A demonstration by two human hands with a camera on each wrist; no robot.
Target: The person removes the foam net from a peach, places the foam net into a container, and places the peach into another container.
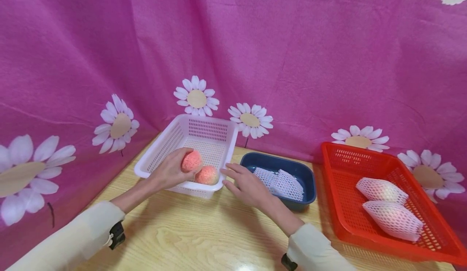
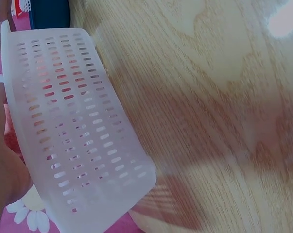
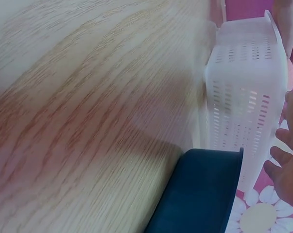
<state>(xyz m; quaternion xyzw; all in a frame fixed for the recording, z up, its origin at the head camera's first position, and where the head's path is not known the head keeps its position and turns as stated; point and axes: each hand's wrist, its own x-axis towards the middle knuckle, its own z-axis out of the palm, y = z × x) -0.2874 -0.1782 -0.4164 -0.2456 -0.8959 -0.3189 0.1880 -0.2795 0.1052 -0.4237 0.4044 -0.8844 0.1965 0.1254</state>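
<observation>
My left hand (image 1: pixel 173 171) reaches over the near side of the white basket (image 1: pixel 146 166) and grips a pinkish-red peach (image 1: pixel 191 160). A second peach (image 1: pixel 208 175), paler at its side, sits in the basket's near right corner, just below the gripped one. At the basket's right rim is my right hand (image 1: pixel 248 185), its fingers loosely spread and holding nothing. Seen from the left wrist, the basket's slotted wall (image 2: pixel 78 121) hides most of the fruit. In the right wrist view the right hand's fingers (image 3: pixel 281 155) hang beside the basket.
A dark blue tub (image 1: pixel 310 182) holding white foam net sleeves (image 1: pixel 288 185) stands right of the basket. Farther right, a red basket (image 1: pixel 337 206) contains two fruits in foam nets (image 1: pixel 394 218). Behind the wooden table (image 1: pixel 189 234) hangs a pink flowered cloth (image 1: pixel 292 60).
</observation>
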